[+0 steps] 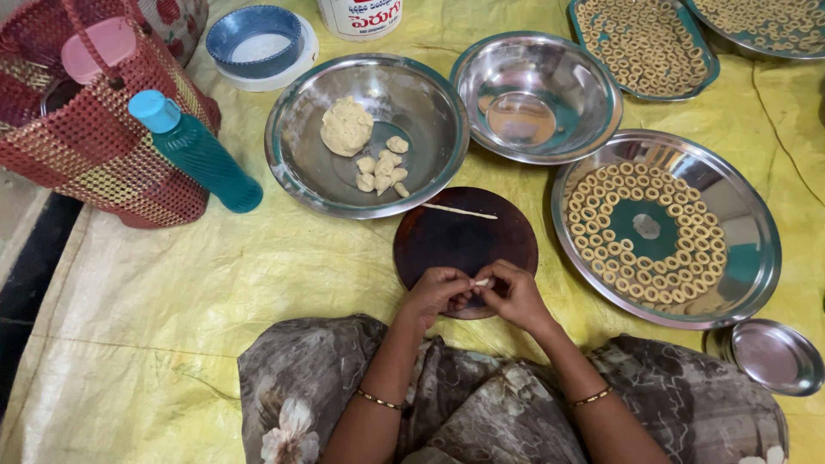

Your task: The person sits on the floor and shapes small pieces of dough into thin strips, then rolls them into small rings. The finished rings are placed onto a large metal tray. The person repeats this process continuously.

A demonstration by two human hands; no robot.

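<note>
A: Where is the dough strip [482, 282]?
B: Pinched between both hands' fingertips, above the near edge of the round board [465, 241].
A: The hands?
B: The left hand [438, 294] and right hand [514, 295] meet, fingers curled onto it.
A: And around?
B: A second strip [458, 210] lies on the board; a ring-filled plate [666, 228] sits right, a bowl [367, 135] of dough behind.

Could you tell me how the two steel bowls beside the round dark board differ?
The left bowl is wider and holds a dough lump with several small pieces; the right bowl is smaller and holds nothing. The left bowl touches the round dark board; the right bowl sits farther back. Both are shiny steel.
</note>
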